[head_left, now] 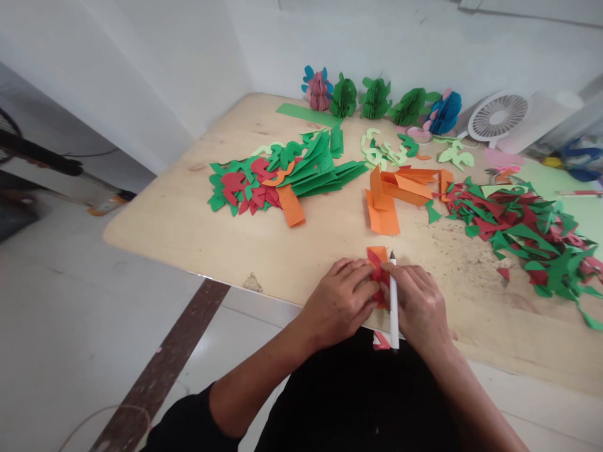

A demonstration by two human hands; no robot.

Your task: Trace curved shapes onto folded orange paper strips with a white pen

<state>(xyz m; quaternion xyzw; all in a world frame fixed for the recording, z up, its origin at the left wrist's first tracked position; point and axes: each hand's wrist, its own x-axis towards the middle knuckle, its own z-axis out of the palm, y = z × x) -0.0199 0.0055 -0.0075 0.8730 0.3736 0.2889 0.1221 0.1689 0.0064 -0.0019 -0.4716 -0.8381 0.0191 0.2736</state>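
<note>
At the table's near edge, an orange paper strip (378, 251) lies with a red paper cutout (375, 259) on top. My left hand (343, 298) holds the red cutout down from the left, its fingers bent and close together. From the other side my right hand (418, 301) touches the same papers. A white pen (394, 311) sits in this hand, its dark tip pointing away from me. Fingers cover much of the red cutout, so its full outline is hidden.
Folded orange strips (384, 210) lie just beyond my hands. Left of them are green folded papers (318, 166) and red cutouts (234, 186). Red and green scraps (532, 232) are heaped at right. Paper figures (375, 98) and a white fan (499, 117) stand at the back.
</note>
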